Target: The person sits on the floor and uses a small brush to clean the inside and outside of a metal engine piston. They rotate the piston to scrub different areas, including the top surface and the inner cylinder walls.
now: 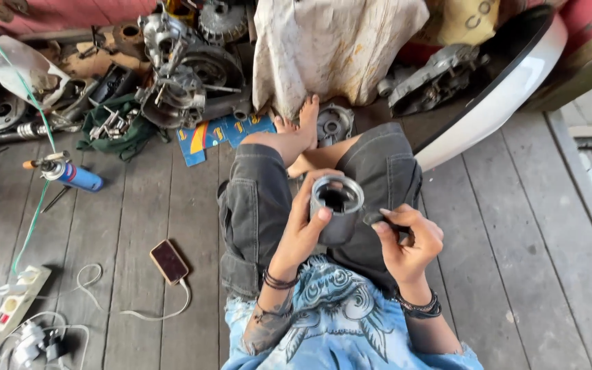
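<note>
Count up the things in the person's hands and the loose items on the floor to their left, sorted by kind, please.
Metal cylinder, in left hand: 1
Small dark piece, in right hand: 1
Phone: 1
Blue gas canister: 1
White power strip: 1
Total: 5

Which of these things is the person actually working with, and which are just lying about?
In hand:
- metal cylinder, gripped by the left hand
- small dark tool, pinched in the right hand

Lying about:
- phone on its cable
- blue canister
- power strip
- engine parts
- cloth
- white panel
</note>
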